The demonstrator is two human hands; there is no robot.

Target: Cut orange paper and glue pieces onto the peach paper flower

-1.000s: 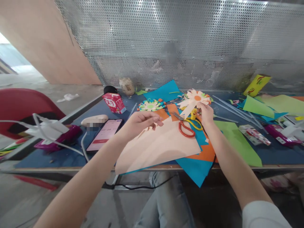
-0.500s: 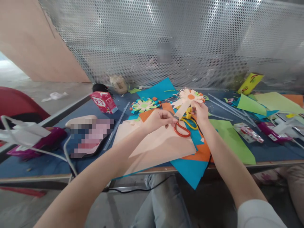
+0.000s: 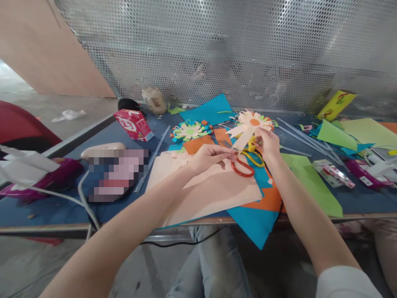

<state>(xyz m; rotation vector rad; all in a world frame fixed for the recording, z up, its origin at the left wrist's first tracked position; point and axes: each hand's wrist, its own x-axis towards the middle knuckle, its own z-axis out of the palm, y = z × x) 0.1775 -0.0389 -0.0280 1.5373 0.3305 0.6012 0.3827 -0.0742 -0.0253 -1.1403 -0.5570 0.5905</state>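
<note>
Between my hands is a cream paper flower (image 3: 254, 122) with an orange centre and fringed petals. My right hand (image 3: 268, 144) pinches it at its near edge. One long cream petal strip (image 3: 243, 140) slants down toward my left hand (image 3: 212, 157), whose thumb and fingers are closed at the strip's lower end. Just under the strip lie scissors with a red handle loop (image 3: 242, 169) and a yellow handle loop (image 3: 254, 159); their blades are partly hidden by my left fingers. A second paper flower (image 3: 190, 131), with a green centre, rests to the left.
Cream paper sheets (image 3: 211, 190) lie below my hands, with blue paper (image 3: 254, 225) and green paper (image 3: 310, 182) alongside. A red box (image 3: 133, 125), a phone (image 3: 119, 176) and clear glue sticks (image 3: 153, 159) are at left. Purple glue guns flank the table; perforated metal (image 3: 186, 54) stands behind.
The view has shifted slightly, so most things sit a little higher or further right. My left fingers have straightened somewhat at the petal strip; my right hand keeps hold of the flower.
</note>
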